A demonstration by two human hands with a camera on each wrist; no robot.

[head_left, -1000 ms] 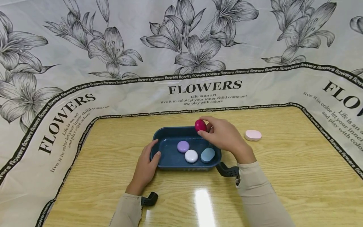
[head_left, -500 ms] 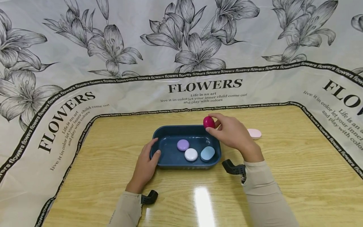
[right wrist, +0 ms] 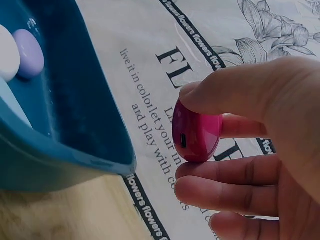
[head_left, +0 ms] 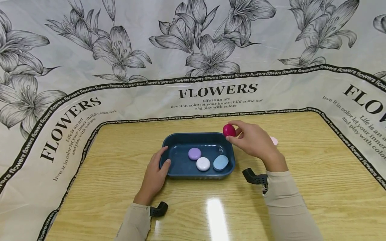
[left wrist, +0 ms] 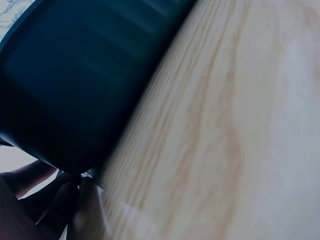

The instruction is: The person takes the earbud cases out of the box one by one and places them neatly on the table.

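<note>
My right hand point(head_left: 254, 140) pinches a glossy magenta earbud case point(head_left: 229, 130) between thumb and fingertips, held up at the back right corner of a dark blue plastic bin point(head_left: 193, 174). In the right wrist view, a small dark port slot shows on the earbud case point(right wrist: 197, 132). My left hand point(head_left: 154, 175) grips the bin's left end, thumb over the rim and the other fingers along the outside. Inside the bin lie a lilac round case point(head_left: 194, 154), a white round case point(head_left: 203, 164) and a light blue oval case point(head_left: 220, 163).
A pale pink oval case point(head_left: 274, 140) lies on the wooden table point(head_left: 193, 211), mostly hidden behind my right hand. A white flower-printed sheet point(head_left: 144, 100) rises behind the table and along its sides. Each wrist carries a black camera mount.
My right hand has moved rightward with the magenta earbud case, from over the bin to its back right corner, covering more of the pink case. The left hand stays in place.
</note>
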